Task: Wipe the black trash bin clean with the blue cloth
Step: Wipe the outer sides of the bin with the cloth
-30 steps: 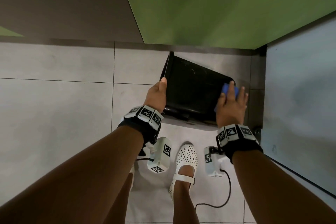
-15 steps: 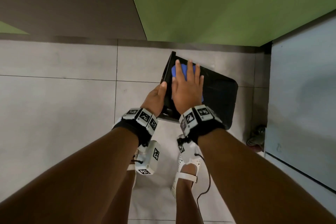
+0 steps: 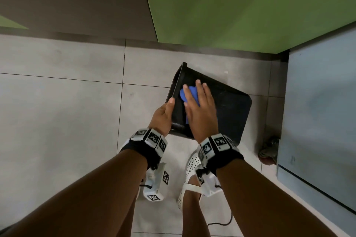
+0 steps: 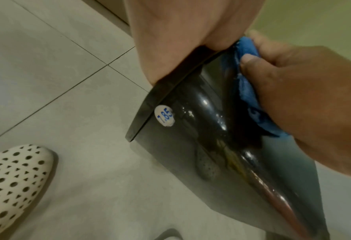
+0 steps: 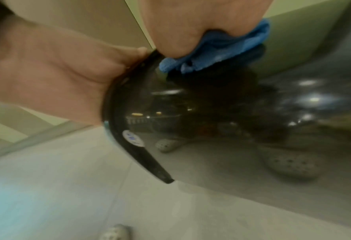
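The black trash bin (image 3: 229,109) is tipped on its side above the tiled floor, its open rim pointing left. My left hand (image 3: 163,115) grips that rim, thumb on the outer wall. My right hand (image 3: 201,109) lies flat on the bin's upper side near the rim, fingers straight, and presses the blue cloth (image 3: 189,92) against it. The left wrist view shows the cloth (image 4: 248,91) bunched under the right hand on the glossy bin (image 4: 211,146), with a white price sticker (image 4: 164,115) by the rim. In the right wrist view the cloth (image 5: 221,48) sits under the palm.
A green panel (image 3: 240,5) rises behind the bin and a grey-blue cabinet (image 3: 323,111) stands close on the right, with a small caster-like object (image 3: 268,150) at its foot. My white perforated shoe (image 3: 189,175) and a black cable (image 3: 221,223) are on the floor below my wrists.
The right hand swept the cloth from the bin's right end across to the rim side, then drew back slightly. The left hand kept its grip while the bin turned a little.
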Demonstrator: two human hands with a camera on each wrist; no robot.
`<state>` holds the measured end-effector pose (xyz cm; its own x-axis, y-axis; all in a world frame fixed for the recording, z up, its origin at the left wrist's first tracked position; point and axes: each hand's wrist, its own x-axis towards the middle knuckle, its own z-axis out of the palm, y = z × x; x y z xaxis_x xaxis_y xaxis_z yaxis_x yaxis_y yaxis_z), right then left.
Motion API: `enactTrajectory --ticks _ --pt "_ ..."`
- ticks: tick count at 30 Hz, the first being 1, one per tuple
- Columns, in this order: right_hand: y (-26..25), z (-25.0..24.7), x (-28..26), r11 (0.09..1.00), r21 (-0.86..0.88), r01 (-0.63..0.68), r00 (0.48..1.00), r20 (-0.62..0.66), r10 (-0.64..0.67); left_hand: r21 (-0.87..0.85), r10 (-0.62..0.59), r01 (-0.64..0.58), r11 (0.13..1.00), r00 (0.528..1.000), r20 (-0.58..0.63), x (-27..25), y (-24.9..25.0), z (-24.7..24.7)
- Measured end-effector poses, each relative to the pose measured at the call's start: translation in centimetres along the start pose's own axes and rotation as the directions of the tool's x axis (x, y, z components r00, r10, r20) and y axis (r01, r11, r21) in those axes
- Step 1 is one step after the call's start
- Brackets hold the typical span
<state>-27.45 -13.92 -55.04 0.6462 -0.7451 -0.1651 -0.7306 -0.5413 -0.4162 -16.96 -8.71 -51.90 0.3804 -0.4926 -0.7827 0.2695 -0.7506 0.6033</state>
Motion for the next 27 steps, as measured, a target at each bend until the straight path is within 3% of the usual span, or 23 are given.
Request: enactTrajectory --ticks 2,3,4,9,12,15,19,21,24,27 --pt "2.2 0.1 0.1 0.978 0.085 -0.191 0.978 -0.063 0.197 0.000 -0.008 0.008 1.000 1.000 -0.009 -0.1 -0.4 -0.1" --pt "3.0 -0.1 0.3 0.942 0.151 -0.298 0.944 -0.102 0.315 0.007 -0.007 0.007 1.000 1.000 -0.011 0.0 -0.4 -0.2" --pt "3.4 -0.3 0.3 0.929 0.130 -0.346 0.925 -0.119 0.361 0.015 -0.014 0.014 1.000 1.000 -0.001 0.1 -0.3 -0.1" --pt "4.1 -0.5 0.1 0.922 0.050 -0.384 0.916 -0.108 0.387 -0.041 -0.147 0.149 0.988 0.988 0.053 1.6 2.2 0.3" --pt "4.2 -0.5 0.1 0.926 0.049 -0.374 0.918 -0.126 0.377 0.054 -0.056 0.055 0.997 0.998 0.021 3.4 4.5 1.1" --pt "4.6 -1.5 0.3 0.909 0.174 -0.380 0.904 -0.138 0.405 0.206 0.064 -0.063 0.977 0.998 -0.003 4.6 6.0 1.8" --pt "5.1 -2.1 0.6 0.874 0.170 -0.455 0.871 -0.121 0.477 0.197 0.077 -0.078 0.977 0.997 0.009 5.0 5.6 2.1" --pt "4.0 -1.6 1.0 0.881 0.175 -0.440 0.876 -0.130 0.464 0.157 0.090 -0.086 0.984 0.996 -0.016 5.1 5.0 2.4" --pt "1.7 -0.4 1.5 0.966 0.120 -0.229 0.953 -0.174 0.248 0.131 0.119 -0.110 0.985 0.991 -0.064 4.7 4.8 2.4" --pt "1.0 0.2 3.8 0.988 0.131 -0.081 0.972 -0.207 0.107 0.120 0.158 -0.151 0.981 0.986 -0.048 4.5 4.8 2.2"
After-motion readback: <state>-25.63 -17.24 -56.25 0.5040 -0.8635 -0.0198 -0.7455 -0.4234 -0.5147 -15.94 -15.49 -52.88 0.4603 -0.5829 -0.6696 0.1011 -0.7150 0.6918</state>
